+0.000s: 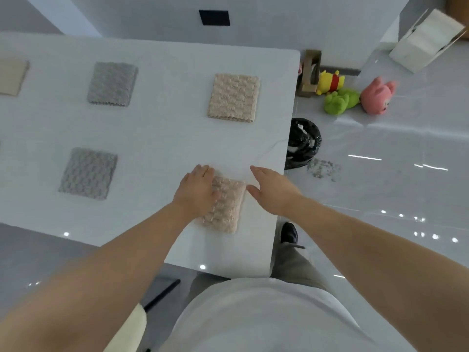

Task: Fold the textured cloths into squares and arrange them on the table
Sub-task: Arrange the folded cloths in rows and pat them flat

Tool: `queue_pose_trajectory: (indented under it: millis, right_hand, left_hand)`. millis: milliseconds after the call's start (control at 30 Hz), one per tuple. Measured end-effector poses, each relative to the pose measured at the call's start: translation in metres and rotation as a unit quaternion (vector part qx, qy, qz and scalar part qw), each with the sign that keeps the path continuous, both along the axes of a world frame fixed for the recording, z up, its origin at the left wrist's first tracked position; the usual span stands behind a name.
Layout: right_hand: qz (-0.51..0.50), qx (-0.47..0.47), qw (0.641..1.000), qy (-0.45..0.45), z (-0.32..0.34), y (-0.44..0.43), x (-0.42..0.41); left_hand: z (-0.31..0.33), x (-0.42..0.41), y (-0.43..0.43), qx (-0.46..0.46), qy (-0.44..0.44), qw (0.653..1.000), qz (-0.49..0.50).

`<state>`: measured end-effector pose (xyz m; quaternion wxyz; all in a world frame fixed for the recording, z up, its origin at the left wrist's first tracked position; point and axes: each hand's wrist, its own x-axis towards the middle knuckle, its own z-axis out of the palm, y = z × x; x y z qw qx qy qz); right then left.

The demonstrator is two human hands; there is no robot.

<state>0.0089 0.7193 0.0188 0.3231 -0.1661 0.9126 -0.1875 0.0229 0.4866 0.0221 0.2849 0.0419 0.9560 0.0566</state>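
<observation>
Left hand presses the nubbly beige folded cloth, right hand beside it, fingers straight

Single head view, wide-angle, looking steeply down, close above right end of table.

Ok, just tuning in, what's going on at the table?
A person is folding a beige cloth at the near right corner of the table. The left hand lies flat on it, pressing it down; the right hand is open just beside its right edge. Folded squares already set out: a second beige cloth behind it, a far grey cloth, a near grey cloth, and a cream cloth cut off at the left.
</observation>
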Motion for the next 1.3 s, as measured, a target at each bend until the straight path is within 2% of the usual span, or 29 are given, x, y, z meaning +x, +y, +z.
queue_pose_trajectory:
  millis: [100,367,567,667,733,833,900,967,1067,1200,1300]
  right_hand:
    - [0.005,0.009,1.000,-0.020,0.005,0.028,-0.010]
    - [-0.042,-0.019,0.999,0.006,0.018,0.058,-0.032]
    - [-0.108,-0.064,0.992,0.001,0.025,0.053,-0.060]
    - [-0.132,-0.079,0.988,-0.012,0.019,0.041,-0.099]
    - [-0.189,-0.104,0.975,-0.055,0.010,0.030,-0.136]
    - [-0.289,-0.142,0.934,-0.154,-0.006,0.017,-0.185]
    - [-0.305,-0.147,0.925,-0.170,-0.012,0.012,-0.214]
    - [-0.305,-0.148,0.927,-0.159,-0.016,0.011,-0.241]
    - [-0.303,-0.122,0.928,-0.179,-0.018,0.009,-0.275]
    - [-0.257,-0.058,0.895,-0.359,-0.015,-0.002,-0.283]
    - [-0.259,-0.064,0.879,-0.396,-0.019,-0.012,-0.278]
  left_hand:
    - [0.026,0.002,0.029,0.006,0.011,0.998,0.057]
    - [0.058,-0.019,0.066,0.041,0.050,0.997,0.037]
    - [0.043,-0.055,0.074,0.110,0.043,0.974,0.194]
    - [0.033,-0.087,0.077,0.174,0.037,0.922,0.343]
    - [0.020,-0.116,0.076,0.202,0.037,0.882,0.424]
    - [0.006,-0.157,0.071,0.216,0.039,0.818,0.533]
    - [0.002,-0.180,0.066,0.227,0.038,0.770,0.595]
    - [-0.004,-0.200,0.059,0.211,0.040,0.751,0.624]
    - [-0.011,-0.219,0.048,0.164,0.031,0.748,0.642]
    - [-0.023,-0.229,0.041,0.133,0.008,0.753,0.644]
    - [-0.028,-0.235,0.043,0.122,0.021,0.779,0.615]
